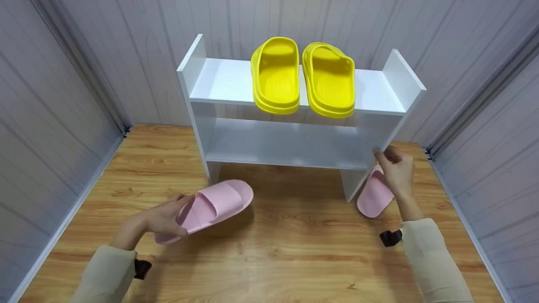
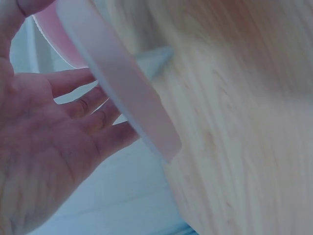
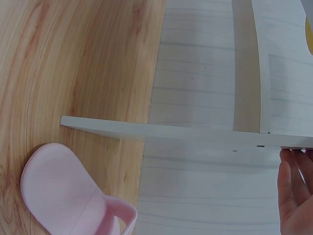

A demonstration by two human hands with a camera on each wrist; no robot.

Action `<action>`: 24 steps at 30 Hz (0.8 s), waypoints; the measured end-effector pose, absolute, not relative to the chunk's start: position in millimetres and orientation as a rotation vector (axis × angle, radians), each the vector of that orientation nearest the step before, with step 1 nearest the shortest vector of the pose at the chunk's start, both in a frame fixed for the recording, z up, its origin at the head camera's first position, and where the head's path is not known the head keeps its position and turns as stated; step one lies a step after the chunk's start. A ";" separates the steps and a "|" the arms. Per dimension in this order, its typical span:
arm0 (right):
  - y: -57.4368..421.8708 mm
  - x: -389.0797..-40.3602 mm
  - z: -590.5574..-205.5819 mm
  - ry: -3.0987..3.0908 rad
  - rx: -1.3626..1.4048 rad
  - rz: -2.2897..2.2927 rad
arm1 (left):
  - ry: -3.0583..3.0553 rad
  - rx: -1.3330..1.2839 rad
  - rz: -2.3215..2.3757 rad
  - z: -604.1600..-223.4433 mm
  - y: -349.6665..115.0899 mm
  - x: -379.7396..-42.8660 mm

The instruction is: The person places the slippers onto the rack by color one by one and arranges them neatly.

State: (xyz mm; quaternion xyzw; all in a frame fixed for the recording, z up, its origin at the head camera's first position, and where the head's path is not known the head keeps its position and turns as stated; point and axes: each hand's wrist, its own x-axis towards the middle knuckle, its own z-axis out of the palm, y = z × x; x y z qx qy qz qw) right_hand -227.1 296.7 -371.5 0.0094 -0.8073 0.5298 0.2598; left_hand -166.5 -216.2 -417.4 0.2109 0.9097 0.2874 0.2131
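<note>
My left hand [image 1: 166, 216] grips a pink slide slipper [image 1: 221, 200] by its heel end, thumb on the near side. The slipper's toe points right, toward the shelf, and its shadow falls on the floor below. The left wrist view shows its pale sole edge [image 2: 122, 83] crossing in front of the fingers. My right hand [image 1: 398, 172] is at the right side panel of a white shoe rack [image 1: 286, 143], fingertips touching the panel's outer side. Below that hand, a second pink slipper [image 1: 374, 195] lies on the floor outside the rack, partly hidden by the hand.
Two yellow clogs [image 1: 278, 80] stand side by side on the rack's top shelf, heels reaching past its front edge. Wood-look floor [image 1: 273, 252] spreads in front. Pale panelled walls [image 1: 54, 105] close in the left, back and right.
</note>
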 end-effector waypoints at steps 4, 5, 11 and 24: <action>299.3 -229.9 -375.0 -2.187 0.030 1.416 | 2.558 0.661 0.790 -409.5 -206.0 -166.4; 299.4 -229.9 -375.0 -2.188 0.032 1.414 | 2.565 0.690 0.795 -407.5 -203.9 -166.5; 297.6 -227.5 -372.0 -2.189 0.033 1.416 | 2.531 0.774 0.895 -392.4 -191.8 -167.4; 298.7 -227.3 -372.8 -2.188 0.035 1.431 | 2.729 0.763 0.955 -366.5 -159.4 -185.7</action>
